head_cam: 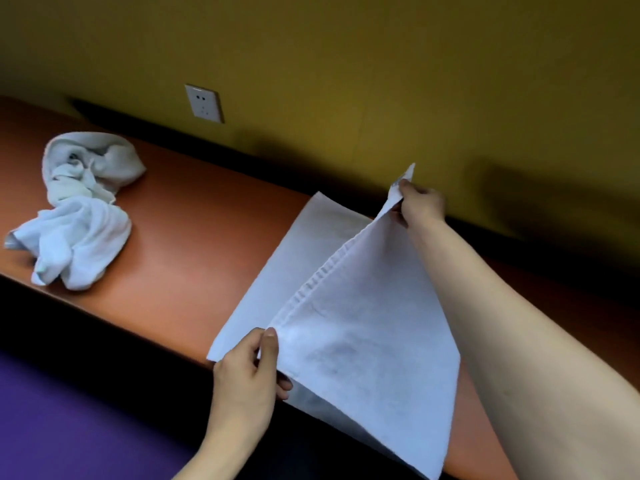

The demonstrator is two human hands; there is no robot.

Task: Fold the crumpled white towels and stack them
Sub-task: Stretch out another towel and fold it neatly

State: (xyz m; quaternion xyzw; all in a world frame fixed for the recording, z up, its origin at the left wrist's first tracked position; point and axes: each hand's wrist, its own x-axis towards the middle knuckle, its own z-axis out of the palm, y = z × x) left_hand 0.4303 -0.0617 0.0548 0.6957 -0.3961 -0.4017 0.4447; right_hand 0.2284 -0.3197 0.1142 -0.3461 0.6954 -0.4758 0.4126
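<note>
A white towel (363, 327) lies partly spread on the orange counter (194, 244), its right half lifted off the surface. My left hand (247, 372) pinches the towel's near corner at the counter's front edge. My right hand (420, 204) pinches the far corner and holds it raised near the wall. The hemmed edge runs taut between the two hands. A pile of crumpled white towels (81, 209) sits at the counter's left end, well apart from both hands.
A yellow wall (346, 64) runs along the back of the counter with a white socket plate (204, 102) on it. Purple floor (69, 427) shows below the counter's front edge. Bare orange surface lies between the pile and the spread towel.
</note>
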